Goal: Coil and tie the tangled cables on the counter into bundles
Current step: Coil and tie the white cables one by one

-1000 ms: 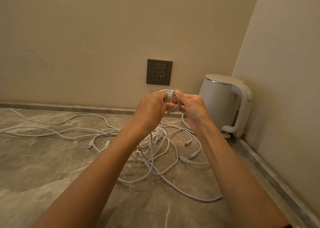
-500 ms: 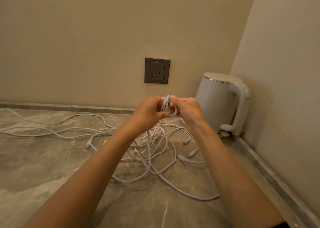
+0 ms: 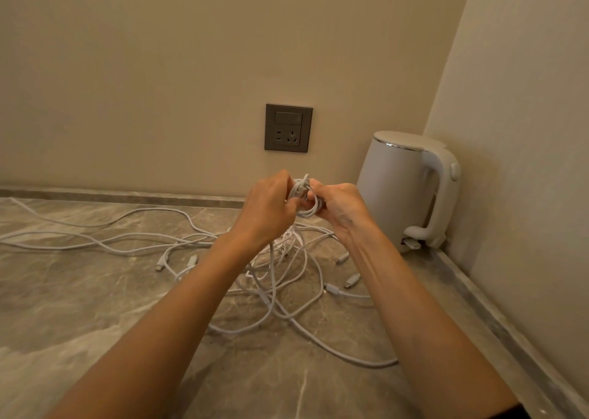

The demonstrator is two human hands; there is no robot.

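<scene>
Coil (image 3: 302, 192): small, white, several tight loops, one connector end upright at top. It is pinched between the fingertips of the left hand (image 3: 267, 208) and right hand (image 3: 341, 205).
Loose cables (image 3: 287, 240): white, tangled, lying below the fingers, with strands trailing left and connectors scattered.

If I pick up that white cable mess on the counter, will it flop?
Probably floppy: the cables lie in loose curves on the counter. Likely light, since they look thin. Lifting one would probably drag others, as the strands cross each other.
</scene>
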